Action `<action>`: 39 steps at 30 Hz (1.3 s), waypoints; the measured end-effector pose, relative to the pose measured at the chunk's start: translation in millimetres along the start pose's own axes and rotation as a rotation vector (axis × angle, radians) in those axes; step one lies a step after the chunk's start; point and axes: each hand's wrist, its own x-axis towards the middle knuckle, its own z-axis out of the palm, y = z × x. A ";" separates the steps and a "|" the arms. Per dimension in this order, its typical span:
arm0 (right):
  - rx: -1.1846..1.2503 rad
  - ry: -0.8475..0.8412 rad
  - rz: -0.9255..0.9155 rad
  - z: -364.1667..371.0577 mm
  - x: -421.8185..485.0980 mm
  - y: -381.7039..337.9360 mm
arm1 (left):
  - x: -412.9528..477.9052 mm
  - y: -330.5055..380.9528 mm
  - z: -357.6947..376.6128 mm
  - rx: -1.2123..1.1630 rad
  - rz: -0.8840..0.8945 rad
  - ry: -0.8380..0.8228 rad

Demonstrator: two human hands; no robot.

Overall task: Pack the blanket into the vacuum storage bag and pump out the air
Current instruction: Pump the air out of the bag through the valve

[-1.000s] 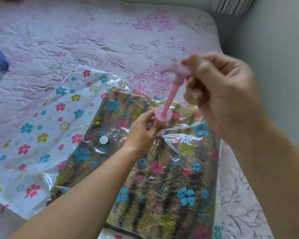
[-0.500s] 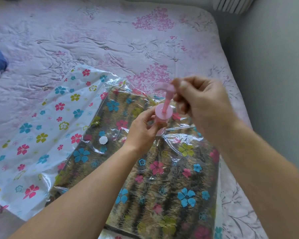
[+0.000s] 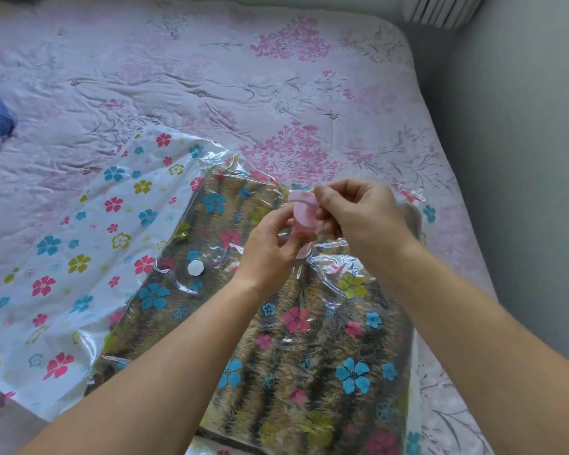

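While my left hand [image 3: 266, 251] curls round the barrel of the pink pump [image 3: 304, 214] and my right hand [image 3: 358, 218] pinches its handle, plunger reads down; I'd hold the barrel plumb, pressed hard onto the vacuum storage bag [image 3: 96, 231], and pull straight; blanket [image 3: 309, 356] lies under the pump inside that bag; white cap [image 3: 195, 267] left of the pump.

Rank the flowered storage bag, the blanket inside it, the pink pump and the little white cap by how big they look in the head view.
1. storage bag
2. blanket
3. pink pump, partly hidden by the left hand and right hand
4. white cap
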 end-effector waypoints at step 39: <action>0.240 -0.092 -0.278 -11.4 -9.7 -59.0 | 1.9 -14.3 0.0 0.037 0.015 -0.014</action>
